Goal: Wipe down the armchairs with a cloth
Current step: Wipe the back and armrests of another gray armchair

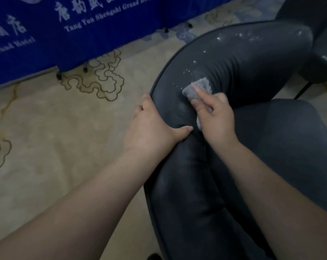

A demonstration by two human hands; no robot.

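A dark grey leather armchair fills the right half of the head view, its curved padded back dotted with white specks and crumbs. My right hand presses a small grey cloth against the inner bend of the backrest, fingers closed over it. My left hand grips the outer rim of the chair back, thumb lying on the padding just left of the cloth hand. The seat cushion lies under my right forearm.
Beige carpet with a cloud-line pattern covers the floor on the left. A blue banner stand with white lettering runs along the top left on small feet. A second dark chair stands at the top right.
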